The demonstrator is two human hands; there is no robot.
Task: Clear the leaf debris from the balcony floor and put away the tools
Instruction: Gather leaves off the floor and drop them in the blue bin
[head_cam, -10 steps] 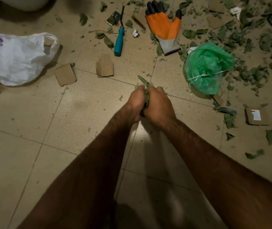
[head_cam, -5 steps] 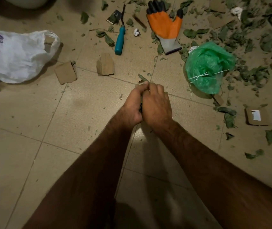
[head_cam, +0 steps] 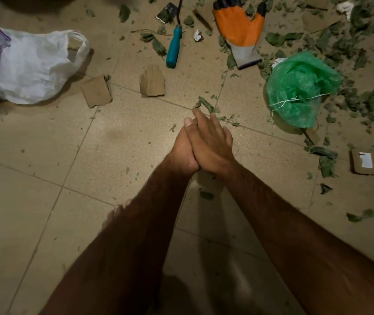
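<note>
My left hand (head_cam: 182,153) and my right hand (head_cam: 212,144) are pressed flat together, palm to palm, with straight fingers, low over the beige tiled floor (head_cam: 45,178). Whether anything lies between the palms is hidden. A green leaf piece (head_cam: 206,104) and small crumbs lie on the floor just beyond my fingertips. Leaf debris (head_cam: 361,53) covers the floor thickly at the upper right. A teal-handled tool (head_cam: 174,50) and an orange work glove (head_cam: 240,30) lie at the top centre.
A crumpled green plastic bag (head_cam: 299,87) sits right of my hands. A white plastic bag (head_cam: 26,64) lies at the left. Cardboard scraps (head_cam: 152,80) lie between them, with another (head_cam: 368,161) at the right edge. Toes (head_cam: 115,212) show beside my left forearm.
My hands went from curled round a bundle of leaves to flat, palms together. They also drew slightly back toward me, and leaf bits now lie in front of the fingertips.
</note>
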